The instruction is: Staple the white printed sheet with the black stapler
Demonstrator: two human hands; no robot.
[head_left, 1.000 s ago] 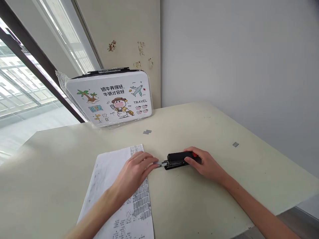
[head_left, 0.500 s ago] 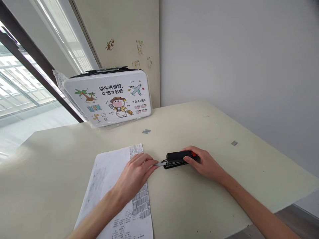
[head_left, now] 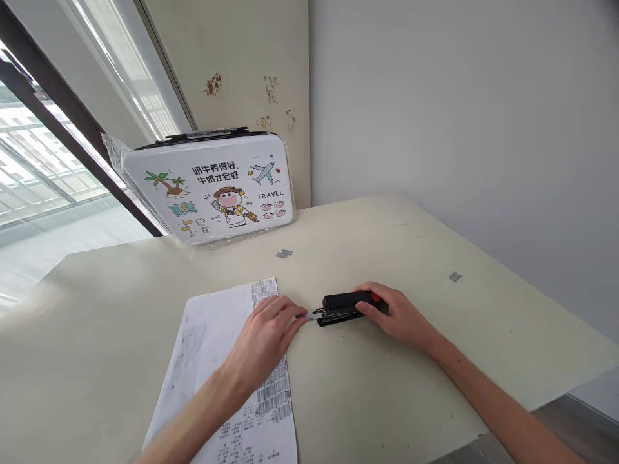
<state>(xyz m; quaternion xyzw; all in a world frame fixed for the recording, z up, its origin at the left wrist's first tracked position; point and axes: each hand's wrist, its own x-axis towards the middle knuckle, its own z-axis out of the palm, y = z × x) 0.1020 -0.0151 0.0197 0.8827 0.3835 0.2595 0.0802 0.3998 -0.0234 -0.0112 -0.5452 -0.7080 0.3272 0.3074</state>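
Observation:
The black stapler (head_left: 342,301) lies on the table, its front end pointing left and its top arm raised a little from the base. My right hand (head_left: 387,312) is closed round its rear, close to a red patch (head_left: 376,297). At the open front, my left hand (head_left: 271,322) pinches a small grey metal strip (head_left: 312,316), apparently a strip of staples, between thumb and fingers. The strip's inner end meets the stapler's mouth; how far in it reaches is hidden. Under my left hand and forearm lie printed paper sheets (head_left: 217,328).
Loose grey staple strips (head_left: 284,254) lie beyond the stapler, and another small grey piece (head_left: 454,277) lies to the right. A white cartoon-printed case (head_left: 207,193) in clear plastic stands at the back left. The pale table (head_left: 387,386) meets a grey wall.
My left fingertips have shifted very slightly at the strip, covering a bit more of its outer end. My right hand and the stapler stay almost where they were.

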